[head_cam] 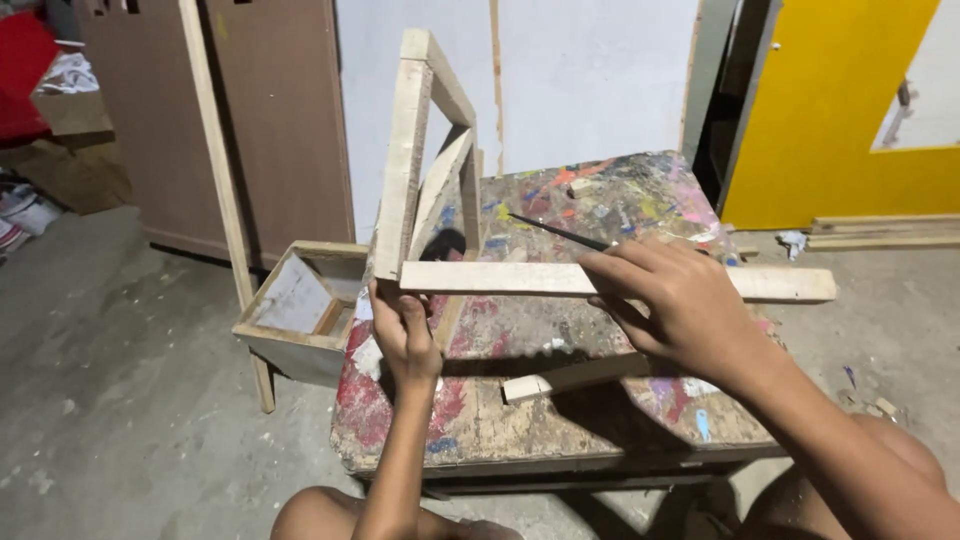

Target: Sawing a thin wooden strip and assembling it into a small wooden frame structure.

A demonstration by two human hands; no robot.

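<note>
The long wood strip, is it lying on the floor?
No, the long wood strip rests across the paint-splattered table, pressed down by the right hand, while the left hand grips the wooden frame.

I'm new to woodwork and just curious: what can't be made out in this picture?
- Head view: the black pencil's end, hidden behind the right hand.
- The wooden slat where that hand covers it.
- The left hand's fingertips, wrapped behind the wooden frame.
- The paint-stained workbench's legs, hidden beneath its top.
</note>
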